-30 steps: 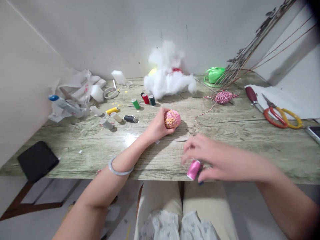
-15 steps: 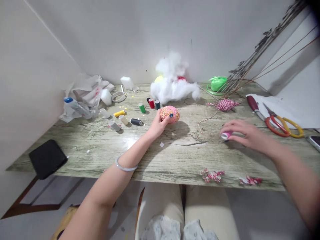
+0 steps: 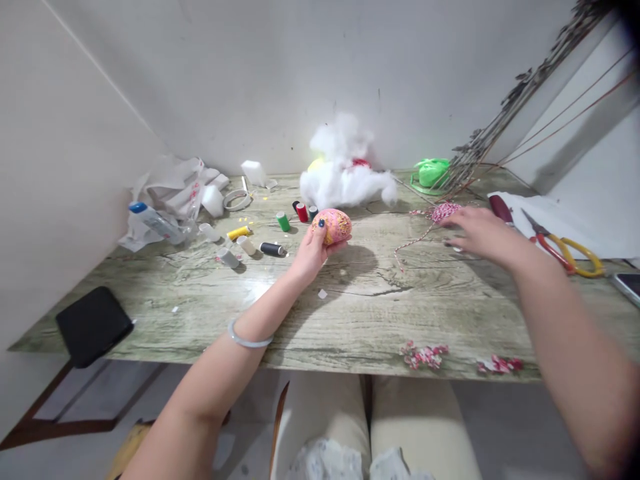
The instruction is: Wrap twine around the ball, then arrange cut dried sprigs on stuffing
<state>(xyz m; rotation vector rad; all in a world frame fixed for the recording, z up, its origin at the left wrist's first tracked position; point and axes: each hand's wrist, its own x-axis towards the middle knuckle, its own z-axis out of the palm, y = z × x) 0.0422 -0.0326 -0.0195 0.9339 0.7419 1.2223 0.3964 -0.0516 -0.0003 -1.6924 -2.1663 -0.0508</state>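
My left hand (image 3: 311, 248) is closed around a pink and yellow speckled ball (image 3: 334, 225), held just above the wooden table (image 3: 350, 307) near its middle. My right hand (image 3: 475, 233) reaches over the right part of the table, palm down and fingers curved, right beside a red and white twine ball (image 3: 443, 212). Whatever is under its fingers is hidden; the pink thread spool seen earlier does not show. A twine strand (image 3: 413, 240) trails from the twine ball toward the table's middle.
Several thread spools (image 3: 283, 221) lie left of the ball, white stuffing (image 3: 345, 180) at the back. Scissors (image 3: 567, 248) and a red-handled knife (image 3: 500, 208) lie right, a black pouch (image 3: 93, 323) left, a glue bottle (image 3: 155, 221) and crumpled bags beyond, thread scraps (image 3: 423, 353) at the front edge.
My right hand carried the pink spool from the front edge to the right, then back toward the twine ball, where the spool is lost from sight. My left hand turned the speckled ball slightly.
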